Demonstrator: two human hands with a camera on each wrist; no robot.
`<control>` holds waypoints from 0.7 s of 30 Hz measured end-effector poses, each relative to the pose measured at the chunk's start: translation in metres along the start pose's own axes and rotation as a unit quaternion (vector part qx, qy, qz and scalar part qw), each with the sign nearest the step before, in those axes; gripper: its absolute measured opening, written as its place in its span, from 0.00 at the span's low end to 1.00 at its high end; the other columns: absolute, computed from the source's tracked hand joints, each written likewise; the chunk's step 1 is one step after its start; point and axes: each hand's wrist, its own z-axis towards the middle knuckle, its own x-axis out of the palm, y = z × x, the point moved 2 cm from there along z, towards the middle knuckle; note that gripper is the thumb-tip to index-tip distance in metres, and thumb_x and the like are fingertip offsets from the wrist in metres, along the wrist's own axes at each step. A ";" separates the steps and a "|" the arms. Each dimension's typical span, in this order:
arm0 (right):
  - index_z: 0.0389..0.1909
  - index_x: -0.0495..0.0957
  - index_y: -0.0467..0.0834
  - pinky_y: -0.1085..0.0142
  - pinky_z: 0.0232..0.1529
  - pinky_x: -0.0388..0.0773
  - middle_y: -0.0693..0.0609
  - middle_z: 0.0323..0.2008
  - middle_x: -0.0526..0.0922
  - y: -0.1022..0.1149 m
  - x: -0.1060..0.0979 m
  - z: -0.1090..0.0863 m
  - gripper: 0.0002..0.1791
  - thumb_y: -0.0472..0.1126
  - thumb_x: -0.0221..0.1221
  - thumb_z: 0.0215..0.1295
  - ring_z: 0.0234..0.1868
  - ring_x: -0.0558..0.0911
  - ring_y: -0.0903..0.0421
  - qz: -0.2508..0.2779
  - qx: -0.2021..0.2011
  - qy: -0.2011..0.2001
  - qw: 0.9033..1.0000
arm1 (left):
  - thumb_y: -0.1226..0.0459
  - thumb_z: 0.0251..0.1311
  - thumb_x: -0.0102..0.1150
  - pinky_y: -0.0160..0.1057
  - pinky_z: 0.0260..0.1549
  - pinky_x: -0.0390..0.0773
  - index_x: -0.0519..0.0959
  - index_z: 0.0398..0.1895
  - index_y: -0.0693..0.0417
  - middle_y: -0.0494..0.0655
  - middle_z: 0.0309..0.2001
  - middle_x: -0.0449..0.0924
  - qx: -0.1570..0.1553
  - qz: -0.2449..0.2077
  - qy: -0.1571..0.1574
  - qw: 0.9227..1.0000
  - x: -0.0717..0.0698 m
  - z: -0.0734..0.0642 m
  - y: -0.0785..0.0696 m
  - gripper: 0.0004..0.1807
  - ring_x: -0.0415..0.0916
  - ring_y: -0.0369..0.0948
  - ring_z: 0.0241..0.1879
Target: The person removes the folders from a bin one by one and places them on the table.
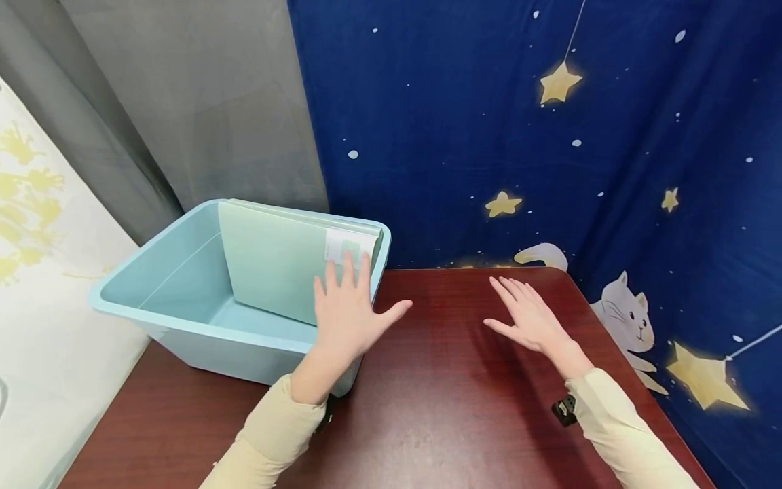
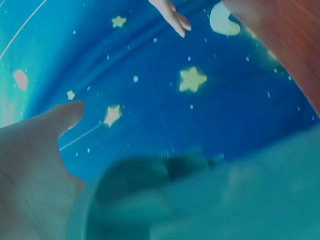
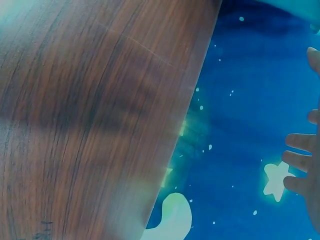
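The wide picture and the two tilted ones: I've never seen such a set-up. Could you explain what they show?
No robot here: these are a person's bare left hand and right hand. The wide picture comes from a camera worn on the head, looking forward and down; the tilted ones come from cameras on the left and right wrists. A light blue tub stands on the red-brown table, with a flat, pale green item standing on edge inside. Behind hangs a starry blue curtain. Both hands have their fingers extended and hold nothing: in the wide picture, the left shows against the tub's right end, the right above the table.
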 end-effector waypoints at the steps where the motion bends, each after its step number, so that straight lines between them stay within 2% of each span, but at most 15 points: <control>1: 0.66 0.57 0.39 0.47 0.63 0.52 0.37 0.62 0.63 0.000 0.000 0.000 0.44 0.63 0.54 0.55 0.64 0.60 0.41 0.001 0.000 0.001 1.000 | 0.28 0.46 0.40 0.59 0.60 0.51 0.52 0.70 0.52 0.57 0.69 0.48 0.005 0.001 -0.007 1.000 -0.001 0.000 0.004 0.53 0.47 0.58 0.65; 6: 0.67 0.56 0.39 0.47 0.64 0.52 0.37 0.62 0.63 0.002 0.000 0.002 0.44 0.63 0.54 0.56 0.64 0.60 0.41 0.008 0.001 0.005 1.000 | 0.28 0.45 0.43 0.58 0.58 0.55 0.57 0.68 0.52 0.58 0.68 0.51 0.033 0.018 -0.039 0.999 -0.007 -0.002 0.025 0.52 0.48 0.59 0.64; 11: 0.66 0.57 0.39 0.47 0.63 0.53 0.37 0.62 0.64 0.002 0.001 0.003 0.44 0.61 0.55 0.55 0.63 0.60 0.41 0.013 -0.003 -0.002 1.000 | 0.32 0.46 0.47 0.57 0.58 0.56 0.59 0.67 0.53 0.59 0.68 0.52 0.065 0.025 -0.055 0.996 -0.012 -0.003 0.050 0.49 0.48 0.59 0.65; 17: 0.66 0.57 0.38 0.48 0.63 0.53 0.36 0.61 0.64 0.003 0.003 0.005 0.44 0.61 0.55 0.56 0.63 0.61 0.41 0.017 -0.008 -0.006 1.000 | 0.39 0.49 0.53 0.57 0.59 0.55 0.65 0.63 0.59 0.63 0.66 0.56 0.117 -0.003 -0.072 0.990 -0.019 -0.005 0.090 0.44 0.50 0.61 0.64; 21: 0.65 0.58 0.38 0.48 0.63 0.54 0.36 0.61 0.65 0.002 0.003 0.004 0.43 0.61 0.55 0.55 0.62 0.62 0.41 0.010 -0.012 -0.010 1.000 | 0.42 0.50 0.55 0.59 0.58 0.57 0.66 0.61 0.61 0.63 0.65 0.58 0.137 -0.025 -0.072 0.988 -0.021 -0.007 0.116 0.41 0.51 0.60 0.63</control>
